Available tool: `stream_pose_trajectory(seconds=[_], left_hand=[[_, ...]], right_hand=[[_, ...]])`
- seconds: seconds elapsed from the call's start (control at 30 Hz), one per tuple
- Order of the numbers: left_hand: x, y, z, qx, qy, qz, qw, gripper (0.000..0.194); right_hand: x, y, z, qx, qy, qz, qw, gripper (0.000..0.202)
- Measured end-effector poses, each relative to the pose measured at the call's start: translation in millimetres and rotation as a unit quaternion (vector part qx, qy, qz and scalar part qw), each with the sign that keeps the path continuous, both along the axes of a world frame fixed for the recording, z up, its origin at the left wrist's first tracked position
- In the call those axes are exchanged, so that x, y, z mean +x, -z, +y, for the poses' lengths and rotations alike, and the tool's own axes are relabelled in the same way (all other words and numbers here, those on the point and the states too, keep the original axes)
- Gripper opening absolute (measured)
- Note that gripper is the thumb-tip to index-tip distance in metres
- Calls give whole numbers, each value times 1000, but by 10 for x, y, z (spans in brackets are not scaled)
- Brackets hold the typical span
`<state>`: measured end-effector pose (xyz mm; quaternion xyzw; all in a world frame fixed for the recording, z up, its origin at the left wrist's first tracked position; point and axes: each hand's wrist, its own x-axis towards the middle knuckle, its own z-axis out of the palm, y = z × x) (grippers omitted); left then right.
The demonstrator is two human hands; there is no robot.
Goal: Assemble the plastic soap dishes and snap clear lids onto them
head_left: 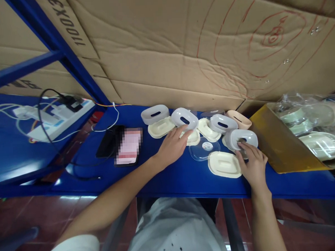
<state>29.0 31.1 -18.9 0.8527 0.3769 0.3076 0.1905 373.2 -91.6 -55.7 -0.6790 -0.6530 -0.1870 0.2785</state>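
**Hands on two slotted covers at the blue bench**

Fingertips first: left hand (172,145) stretched flat and loosely open, touching the near edge of a cream tray (192,138) just under a white slotted cover (184,118). Closed on nothing. Over on the other side, right hand (254,162) curled against the near rim of a second slotted cover (243,137), fingers (244,147) on it. Impossible to tell whether truly gripped or only touched. Just beside that hand, another cream tray (224,164); between the two hands, a clear lid (204,149) lying flat.

Best handled, by the look of it, from the rims with thumb and fingers on opposite sides, kept level, and lifted straight up rather than dragged. Crowded there, with parts touching and overlapping, so easily knocked.

Now the surroundings. Glossy blue table (172,179), parts clustered toward its back edge. To the left, a phone (129,146) beside a dark phone (108,143), cables running to a power strip (58,115) on a neighbouring blue surface. To the right, a yellow box (282,146) holding bagged parts (314,130). Behind everything, a wall of creased cardboard (180,47) scrawled with red lines, and a blue frame post (58,45). Below, red floor tiles (27,209).
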Motion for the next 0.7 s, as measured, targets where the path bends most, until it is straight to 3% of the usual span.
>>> stream_pose_trajectory(seconds=[0.17,0.37,0.57,0.7], left_hand=[[-63,36,136,139,-53,147,978,43],[-49,38,138,151,-12,147,977,21],[-69,29,178,148,-31,119,981,26],[-72,8,140,149,-34,113,982,32]], right_hand=[[-15,18,-46,8,-5,32,999,36],[-158,-139,-108,11,-81,60,995,33],[-468,-135,-230,-69,-176,30,982,30],[-585,-122,-236,-104,-200,10,974,31]])
